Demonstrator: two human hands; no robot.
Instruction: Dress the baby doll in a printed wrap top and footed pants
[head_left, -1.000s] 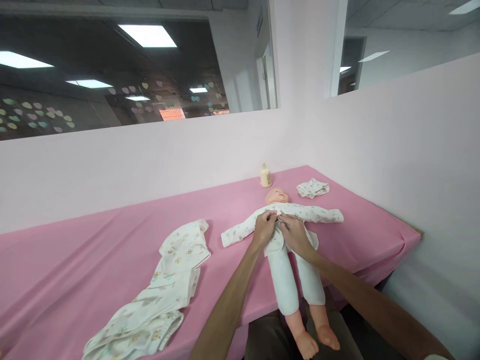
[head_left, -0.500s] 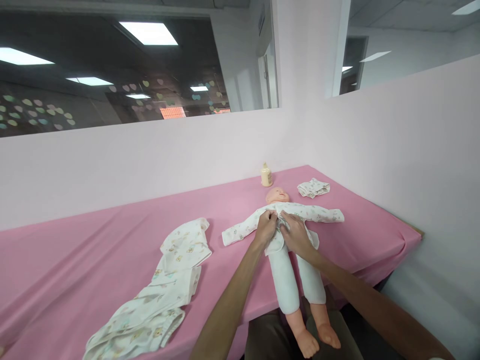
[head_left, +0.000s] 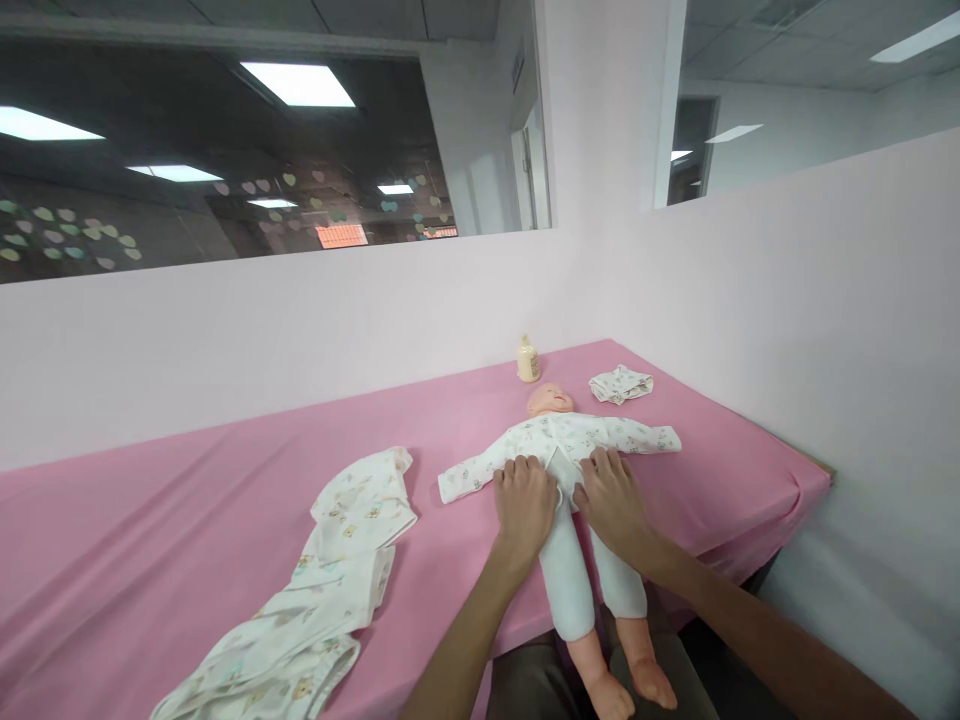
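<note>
A baby doll (head_left: 553, 402) lies on its back on the pink table (head_left: 187, 520), head away from me, bare feet over the near edge. It wears a white patterned top (head_left: 570, 438) with sleeves spread out and white trousers (head_left: 566, 575). My left hand (head_left: 523, 503) lies flat on the doll's waist at the left side of the top's hem, fingers stretched out. My right hand (head_left: 613, 497) lies flat on the right side of the hem, fingers spread. Neither hand holds anything.
A loose patterned baby garment (head_left: 315, 600) lies spread on the table to the left. A small cream bottle (head_left: 528, 359) stands by the pink partition behind the doll's head. A crumpled small cloth (head_left: 621, 384) lies at the far right. The table's right edge drops off near the wall.
Both hands have left the top's chest, where they pinched the fabric together, and slid down to the waist. They now lie flat and open on the hem.
</note>
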